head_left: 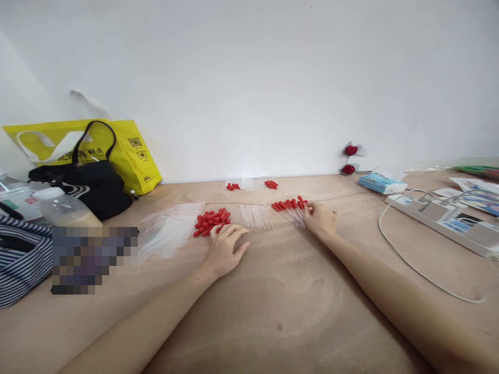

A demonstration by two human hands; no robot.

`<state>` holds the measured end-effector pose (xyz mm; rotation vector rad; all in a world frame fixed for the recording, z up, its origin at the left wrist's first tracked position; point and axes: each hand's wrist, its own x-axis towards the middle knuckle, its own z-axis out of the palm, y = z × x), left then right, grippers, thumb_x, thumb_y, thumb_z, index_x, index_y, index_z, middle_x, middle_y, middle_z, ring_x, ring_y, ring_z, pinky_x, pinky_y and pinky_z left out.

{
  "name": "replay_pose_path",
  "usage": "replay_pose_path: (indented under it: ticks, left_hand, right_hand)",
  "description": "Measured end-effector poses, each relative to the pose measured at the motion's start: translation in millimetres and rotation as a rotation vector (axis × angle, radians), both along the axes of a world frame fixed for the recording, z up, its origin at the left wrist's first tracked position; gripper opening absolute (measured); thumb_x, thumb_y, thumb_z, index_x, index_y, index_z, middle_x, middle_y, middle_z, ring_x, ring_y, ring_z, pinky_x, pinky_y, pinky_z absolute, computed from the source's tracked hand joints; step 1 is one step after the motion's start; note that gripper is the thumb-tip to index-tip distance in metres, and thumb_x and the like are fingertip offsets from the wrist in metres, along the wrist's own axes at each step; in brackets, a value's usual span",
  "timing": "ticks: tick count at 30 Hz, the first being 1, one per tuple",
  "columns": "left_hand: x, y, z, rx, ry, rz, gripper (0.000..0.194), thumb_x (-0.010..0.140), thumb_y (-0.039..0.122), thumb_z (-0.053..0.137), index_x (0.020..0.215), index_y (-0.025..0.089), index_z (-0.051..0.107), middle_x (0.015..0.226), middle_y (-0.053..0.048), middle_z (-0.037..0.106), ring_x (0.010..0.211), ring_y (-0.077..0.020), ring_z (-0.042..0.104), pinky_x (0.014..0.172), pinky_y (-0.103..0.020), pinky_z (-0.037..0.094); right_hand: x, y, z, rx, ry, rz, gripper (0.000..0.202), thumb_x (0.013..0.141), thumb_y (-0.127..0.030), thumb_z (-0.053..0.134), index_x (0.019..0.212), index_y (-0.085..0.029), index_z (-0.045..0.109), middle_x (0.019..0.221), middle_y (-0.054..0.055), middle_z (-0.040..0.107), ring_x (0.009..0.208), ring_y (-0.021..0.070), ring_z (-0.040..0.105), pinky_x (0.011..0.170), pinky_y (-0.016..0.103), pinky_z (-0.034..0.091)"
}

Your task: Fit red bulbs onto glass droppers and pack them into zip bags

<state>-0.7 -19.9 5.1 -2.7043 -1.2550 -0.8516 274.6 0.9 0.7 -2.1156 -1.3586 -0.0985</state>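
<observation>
in the head view, the left hand [227, 251] lies palm down, its fingers loosely parted, fingertips at the near edge of a heap of small, glossy red teardrop-shaped pieces [209, 222]; any hold is unclear. the right hand [322, 219] curls its fingers at the rightmost of the thin pale sticks with red heads [290, 206]; a grip cannot be confirmed. a light touch should keep the neighbouring row of thin, plain white sticks [251, 217] parallel.
</observation>
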Motion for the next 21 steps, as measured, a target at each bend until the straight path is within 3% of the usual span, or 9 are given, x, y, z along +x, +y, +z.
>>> replay_pose_path:
  ticks: [5, 11, 17, 21]
  left_hand:
    - [1, -1, 0.5, -0.008, 0.007, -0.001, 0.013, 0.078, 0.026, 0.052, 0.089, 0.024, 0.057, 0.098, -0.002, 0.06, 0.095, -0.0209, 0.051, 0.087, -0.044, 0.021]
    - [1, 0, 0.7, -0.002, 0.012, 0.001, 0.01, 0.077, 0.026, 0.053, 0.084, 0.024, 0.059, 0.096, -0.001, 0.06, 0.094, -0.0203, 0.051, 0.087, -0.044, 0.021]
    - [1, -1, -0.7, 0.019, 0.02, 0.018, 0.009, 0.076, 0.026, 0.053, 0.082, 0.024, 0.06, 0.096, -0.001, 0.06, 0.094, -0.0206, 0.051, 0.085, -0.043, 0.021]
    - [-1, 1, 2.8, 0.083, 0.008, 0.159, 0.008, 0.076, 0.026, 0.052, 0.078, 0.023, 0.059, 0.092, -0.002, 0.061, 0.091, -0.0214, 0.05, 0.081, -0.042, 0.024]
  right_hand:
    - [-2, 6, -5.8, -0.128, 0.015, -0.04, 0.026, 0.075, -0.026, 0.042, 0.092, -0.019, 0.061, 0.083, 0.007, 0.065, 0.083, 0.0224, 0.056, 0.081, 0.038, 0.025]
    - [-8, 7, -6.1, -0.123, -0.055, -0.008, 0.028, 0.076, -0.033, 0.043, 0.094, -0.017, 0.059, 0.087, 0.009, 0.063, 0.084, 0.0244, 0.055, 0.08, 0.041, 0.025]
    - [-37, 11, -2.0, -0.015, -0.151, 0.176, 0.023, 0.076, -0.033, 0.044, 0.084, -0.02, 0.061, 0.095, 0.007, 0.06, 0.09, 0.0216, 0.051, 0.08, 0.037, 0.026]
    - [-62, 23, 0.6, -0.086, -0.208, 0.224, 0.024, 0.075, -0.033, 0.046, 0.084, -0.02, 0.063, 0.094, 0.009, 0.06, 0.094, 0.024, 0.048, 0.081, 0.038, 0.025]
